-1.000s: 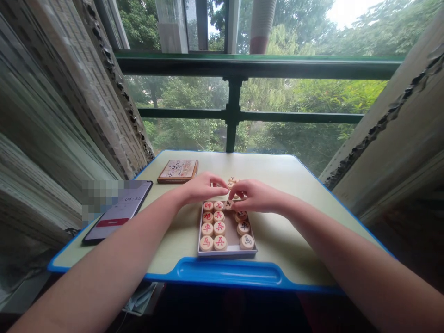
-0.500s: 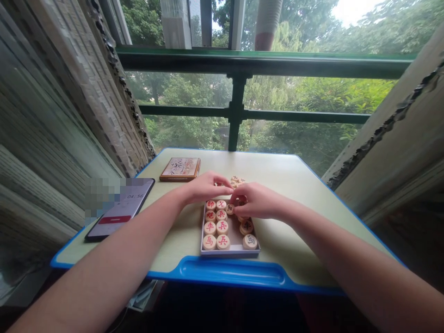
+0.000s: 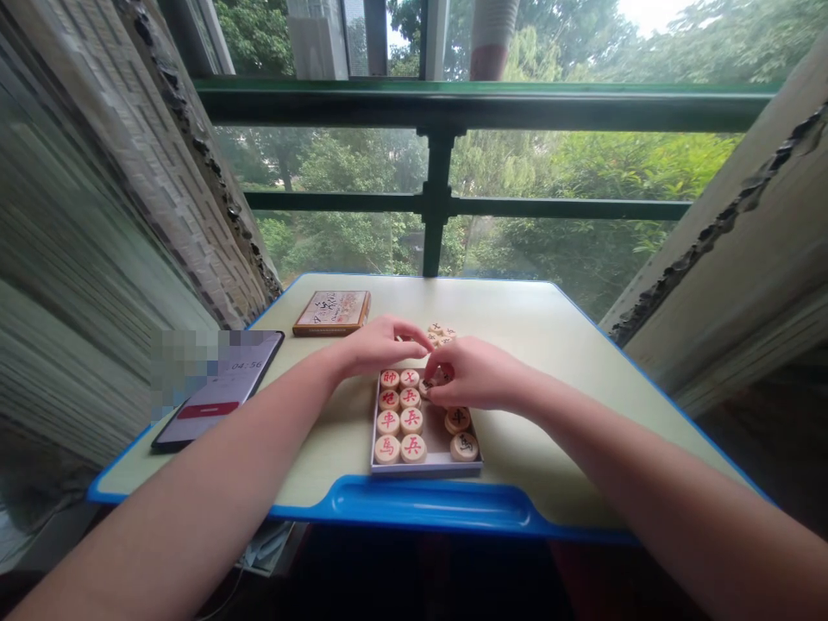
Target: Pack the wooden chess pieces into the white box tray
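Observation:
A shallow grey tray (image 3: 427, 469) lies near the front of the small table (image 3: 549, 362) and holds several round wooden chess pieces (image 3: 399, 422) with red or black characters. My left hand (image 3: 379, 345) hovers over the tray's far edge, thumb and fingers pinched together; what they hold is hidden. My right hand (image 3: 475, 373) is curled over the tray's upper right part, fingertips pinching a wooden piece. A few loose pieces (image 3: 440, 332) lie on the table just beyond both hands.
A flat box lid (image 3: 332, 312) with a printed picture lies at the table's far left. A phone (image 3: 220, 390) showing a timer rests on the left edge. A green window railing (image 3: 453, 103) runs behind the table, curtains on both sides.
My right hand has shifted slightly down over the tray's right column. The left hand stays pinched at the far edge. The view has tilted a little.

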Available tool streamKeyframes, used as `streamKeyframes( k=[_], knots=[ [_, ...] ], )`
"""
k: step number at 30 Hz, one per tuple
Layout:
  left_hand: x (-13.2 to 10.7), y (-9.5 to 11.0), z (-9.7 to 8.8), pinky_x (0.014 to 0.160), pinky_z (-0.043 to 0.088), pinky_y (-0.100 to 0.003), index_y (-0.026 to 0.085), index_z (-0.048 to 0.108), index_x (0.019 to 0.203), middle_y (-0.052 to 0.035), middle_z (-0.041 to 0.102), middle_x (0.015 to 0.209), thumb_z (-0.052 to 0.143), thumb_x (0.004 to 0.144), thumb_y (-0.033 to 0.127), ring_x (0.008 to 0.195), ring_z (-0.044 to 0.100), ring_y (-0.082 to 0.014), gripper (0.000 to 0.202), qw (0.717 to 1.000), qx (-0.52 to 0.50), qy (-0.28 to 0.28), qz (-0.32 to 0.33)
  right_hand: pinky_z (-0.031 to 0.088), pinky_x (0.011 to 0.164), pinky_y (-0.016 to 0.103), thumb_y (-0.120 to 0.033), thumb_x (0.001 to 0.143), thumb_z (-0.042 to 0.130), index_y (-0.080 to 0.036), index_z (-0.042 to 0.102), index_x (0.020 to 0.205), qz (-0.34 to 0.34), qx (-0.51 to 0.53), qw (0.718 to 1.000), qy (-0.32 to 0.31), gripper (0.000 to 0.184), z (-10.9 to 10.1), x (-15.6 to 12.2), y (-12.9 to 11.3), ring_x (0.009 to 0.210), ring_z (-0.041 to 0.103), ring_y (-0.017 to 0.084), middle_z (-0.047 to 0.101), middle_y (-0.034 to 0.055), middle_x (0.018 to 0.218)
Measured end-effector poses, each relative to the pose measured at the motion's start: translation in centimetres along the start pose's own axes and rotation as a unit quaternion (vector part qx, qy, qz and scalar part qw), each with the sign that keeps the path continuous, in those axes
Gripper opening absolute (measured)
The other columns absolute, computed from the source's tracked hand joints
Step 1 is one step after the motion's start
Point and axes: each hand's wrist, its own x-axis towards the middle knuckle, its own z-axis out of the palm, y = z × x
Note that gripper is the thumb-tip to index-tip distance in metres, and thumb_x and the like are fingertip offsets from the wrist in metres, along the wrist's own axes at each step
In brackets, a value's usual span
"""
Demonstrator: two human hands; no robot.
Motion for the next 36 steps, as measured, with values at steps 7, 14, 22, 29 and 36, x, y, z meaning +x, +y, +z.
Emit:
streamKeyframes(
  k=[7, 14, 22, 29, 36],
  knots=[
    [0.0, -0.1, -0.2, 0.077, 0.043, -0.029, 0.016, 0.072, 0.081, -0.0041, 0.070, 0.085, 0.056, 0.065, 0.022, 0.083, 0.059, -0.0184, 0.023, 1.000, -0.022, 0.020, 0.008, 0.032, 0.048, 0.024, -0.032, 0.063, 0.065, -0.023, 0.071, 0.072, 0.006, -0.040, 0.999, 0.014, 0.015, 0.6, 0.2, 0.1, 0.057, 0.054, 0.014, 0.067, 0.0020, 0.067],
    [0.0, -0.2, -0.6, 0.066, 0.042, -0.025, 0.014, 0.071, 0.076, -0.0024, 0.068, 0.075, 0.050, 0.064, 0.020, 0.073, 0.057, -0.0156, 0.025, 0.999, 0.037, 0.033, -0.013, 0.030, 0.048, 0.024, -0.035, 0.063, 0.064, -0.022, 0.070, 0.069, 0.017, -0.042, 0.999, 0.013, 0.016, 0.5, 0.2, -0.2, 0.059, 0.054, 0.015, 0.067, 0.0025, 0.069],
    [0.0, -0.8, -1.1, 0.049, 0.031, -0.023, 0.011, 0.068, 0.059, 0.0001, 0.056, 0.050, 0.048, 0.057, 0.018, 0.054, 0.047, -0.0123, 0.021, 0.975, 0.220, 0.034, -0.028, 0.031, 0.050, 0.025, -0.039, 0.064, 0.065, -0.023, 0.070, 0.070, 0.036, -0.045, 0.998, 0.018, 0.018, 0.4, 0.3, -0.1, 0.061, 0.054, 0.015, 0.066, 0.0031, 0.071],
    [0.0, -0.8, -0.9, 0.049, 0.031, -0.022, 0.010, 0.066, 0.059, -0.0007, 0.058, 0.053, 0.046, 0.058, 0.017, 0.054, 0.048, -0.0119, 0.022, 0.972, 0.232, 0.028, -0.008, 0.030, 0.048, 0.024, -0.041, 0.065, 0.064, -0.024, 0.070, 0.071, 0.039, -0.068, 0.997, 0.025, 0.019, 0.4, 0.4, 0.1, 0.061, 0.054, 0.013, 0.066, 0.0011, 0.071],
    [0.2, -1.1, -1.0, 0.059, 0.040, -0.023, 0.013, 0.069, 0.065, -0.0026, 0.064, 0.062, 0.047, 0.062, 0.017, 0.062, 0.055, -0.0149, 0.022, 0.959, 0.274, 0.076, 0.005, 0.028, 0.047, 0.023, -0.046, 0.064, 0.065, -0.023, 0.069, 0.072, 0.046, -0.062, 0.996, 0.040, 0.024, 0.1, 0.3, 0.1, 0.059, 0.053, 0.013, 0.065, 0.0009, 0.070]
  ],
)
